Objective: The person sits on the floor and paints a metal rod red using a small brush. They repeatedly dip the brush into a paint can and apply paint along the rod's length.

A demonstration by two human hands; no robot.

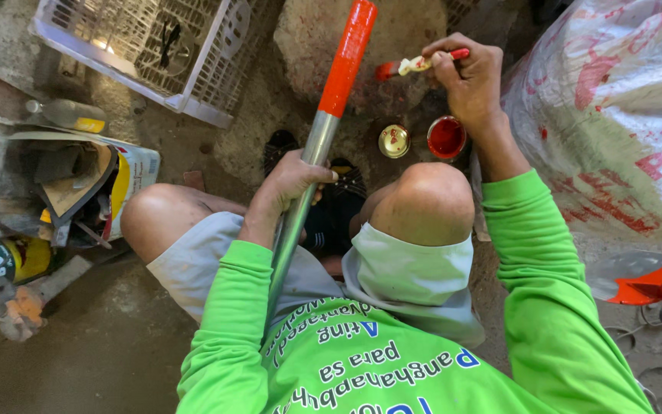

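My left hand grips a long metal pipe that runs up between my knees. The pipe's upper part is painted red. My right hand holds a small paintbrush with red bristles, its tip just right of the red section. On the ground below the brush stand a small open can of red paint and its round lid.
A white plastic crate lies at the top left. Cans, cardboard and tools clutter the left side. A large printed sack fills the right, with an orange object below it. A dark sandal is under the pipe.
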